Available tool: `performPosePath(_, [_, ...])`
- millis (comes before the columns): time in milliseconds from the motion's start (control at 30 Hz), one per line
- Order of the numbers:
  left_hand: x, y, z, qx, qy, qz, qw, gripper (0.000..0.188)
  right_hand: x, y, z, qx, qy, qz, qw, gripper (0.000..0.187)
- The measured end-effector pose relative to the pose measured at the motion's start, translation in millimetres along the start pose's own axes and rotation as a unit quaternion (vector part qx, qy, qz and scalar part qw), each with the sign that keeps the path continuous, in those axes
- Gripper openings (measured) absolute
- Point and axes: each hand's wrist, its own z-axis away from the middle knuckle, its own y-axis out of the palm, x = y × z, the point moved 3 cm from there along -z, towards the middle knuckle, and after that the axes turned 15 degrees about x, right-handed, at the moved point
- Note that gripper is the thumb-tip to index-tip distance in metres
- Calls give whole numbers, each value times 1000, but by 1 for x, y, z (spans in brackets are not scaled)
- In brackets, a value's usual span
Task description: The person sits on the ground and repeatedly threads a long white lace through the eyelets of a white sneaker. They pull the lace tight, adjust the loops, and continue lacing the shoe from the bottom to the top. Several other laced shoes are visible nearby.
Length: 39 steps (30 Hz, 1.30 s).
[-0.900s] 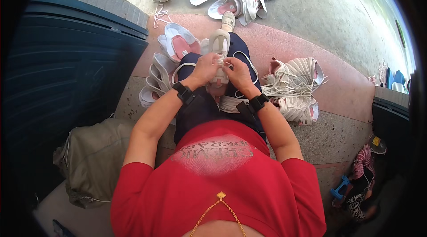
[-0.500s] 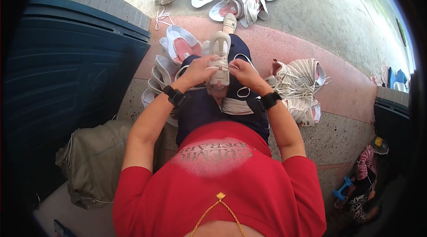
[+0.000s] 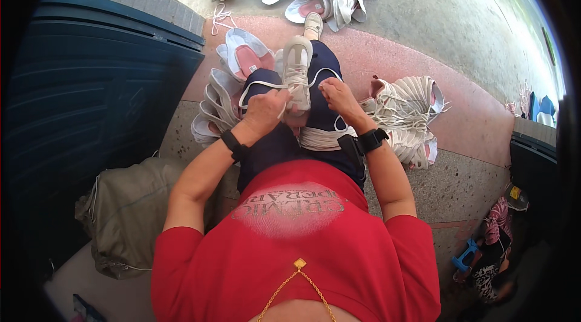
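A dark blue panelled door (image 3: 103, 83) stands on the left, with a bulky olive bundle (image 3: 139, 210) at the near left. At the near right, a blue object (image 3: 463, 257) lies near a pink patterned item (image 3: 497, 218).

Both bare arms bend at elbows set out to the sides, the forearms slanting forward and inward. The left hand (image 3: 265, 111) is turned back upward, knuckles raised, its fingers curled into a pinch pointing inward toward the right. The right hand (image 3: 341, 97) sits slightly farther forward, its fingers bent and thumb side inward; whether their tips meet is too small to tell. The hands are apart, facing one another, with both wrists nearly straight.
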Motion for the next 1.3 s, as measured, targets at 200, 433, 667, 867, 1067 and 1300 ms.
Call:
performPosePath(200, [-19,20,7,15,40,6,999,14,-6,15,-25,7,-67,152,986,21])
performPosePath(433, [-18,18,6,16,37,5,999,14,-2,15,-31,-6,-43,240,970,18])
performPosePath(667, [-18,20,6,27,49,-3,998,10,16,13,-43,10,-3,327,945,15])
performPosePath(867, [-20,20,4,24,53,13,998,9,13,22,-49,22,-11,276,961,13])
performPosePath(1067, [-16,19,5,28,43,33,998,9,12,31,-37,13,-189,353,916,16])
performPosePath(1300, [14,-10,-8,-80,67,72,992,22,11,34,-27,31,-268,464,844,16])
